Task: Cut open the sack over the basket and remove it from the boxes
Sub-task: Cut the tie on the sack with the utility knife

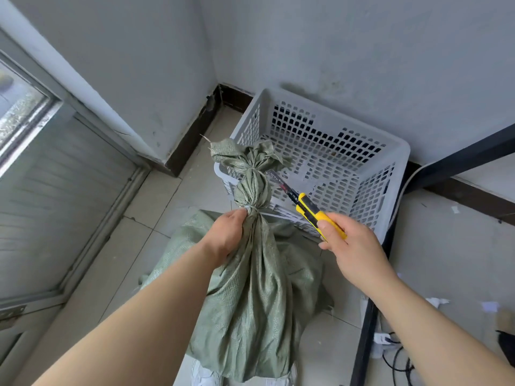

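Note:
A green woven sack (pixel 259 296) stands on the floor in front of a white perforated plastic basket (pixel 390 162). Its neck is tied in two places, with a knotted tuft on top. My left hand (pixel 228 235) is shut around the neck just below the lower tie. My right hand (pixel 351 246) holds a yellow utility knife (pixel 315 214). Its extended blade points up and left, with the tip touching the neck at the upper tie. What the sack holds is hidden. The basket looks empty.
Grey walls meet in a corner behind the basket. A metal-framed door is at the left. A dark table frame (pixel 367 324) stands at the right, with cables and paper scraps (pixel 440 302) on the tiled floor beyond it. White shoes show at the bottom edge.

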{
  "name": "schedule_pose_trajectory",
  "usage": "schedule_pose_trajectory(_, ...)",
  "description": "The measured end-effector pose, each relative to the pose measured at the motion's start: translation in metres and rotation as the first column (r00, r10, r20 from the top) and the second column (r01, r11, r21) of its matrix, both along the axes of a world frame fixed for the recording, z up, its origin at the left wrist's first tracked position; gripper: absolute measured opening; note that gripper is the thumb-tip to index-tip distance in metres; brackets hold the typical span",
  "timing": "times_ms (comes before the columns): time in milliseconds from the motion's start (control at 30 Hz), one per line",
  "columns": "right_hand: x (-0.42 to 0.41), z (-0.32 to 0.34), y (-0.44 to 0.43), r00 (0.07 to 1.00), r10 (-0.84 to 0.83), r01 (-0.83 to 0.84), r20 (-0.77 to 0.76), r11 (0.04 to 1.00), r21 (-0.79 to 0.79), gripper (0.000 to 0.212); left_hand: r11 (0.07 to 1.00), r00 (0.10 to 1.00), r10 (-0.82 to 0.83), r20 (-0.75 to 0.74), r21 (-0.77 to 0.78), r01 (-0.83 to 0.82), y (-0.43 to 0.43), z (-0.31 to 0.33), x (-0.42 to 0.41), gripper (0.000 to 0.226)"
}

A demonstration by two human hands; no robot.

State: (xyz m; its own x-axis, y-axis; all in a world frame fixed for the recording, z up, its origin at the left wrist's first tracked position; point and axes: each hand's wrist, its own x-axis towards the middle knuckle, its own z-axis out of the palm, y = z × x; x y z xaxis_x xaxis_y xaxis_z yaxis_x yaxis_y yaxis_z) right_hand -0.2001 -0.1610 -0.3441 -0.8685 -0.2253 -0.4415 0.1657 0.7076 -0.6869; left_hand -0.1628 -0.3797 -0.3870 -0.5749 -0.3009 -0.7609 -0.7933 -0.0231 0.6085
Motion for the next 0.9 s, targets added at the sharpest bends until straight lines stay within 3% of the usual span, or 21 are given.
schedule_pose_trajectory(133, 0.005, 0.005, 0.002, 0.999, 0.019, -0.018, 0.040, 1.000, -0.019, 0.005, 0.998, 0.999, -0.045, -0.012, -0.036, 0.044, -0.001, -0.003, 0.003, 0.035)
schedule_pose_trajectory(233, 0.007, 0.009, 0.002, 0.998, -0.028, 0.029, 0.055, 0.999, -0.013, 0.019, 0.998, 0.998, -0.057, -0.001, -0.036, 0.057, 0.001, -0.006, 0.005, 0.038)
schedule_pose_trajectory(333, 0.008, 0.004, 0.002, 0.995, -0.008, 0.009, 0.098, 1.000, -0.012, 0.016, 0.998, 0.999, -0.052, 0.000, -0.028, 0.052, 0.002, -0.008, 0.007, 0.042)
schedule_pose_trajectory(633, 0.011, 0.001, 0.007, 0.973, 0.199, -0.204, 0.116, 0.979, 0.028, 0.012, 0.999, 0.999, -0.035, -0.016, 0.021, 0.036, 0.002, -0.010, 0.009, 0.049)
schedule_pose_trajectory(900, 0.013, 0.014, 0.005, 0.916, 0.397, -0.357, -0.058, 0.873, 0.331, 0.042, 0.999, 0.999, -0.048, -0.025, 0.013, 0.049, 0.003, -0.011, 0.007, 0.044)
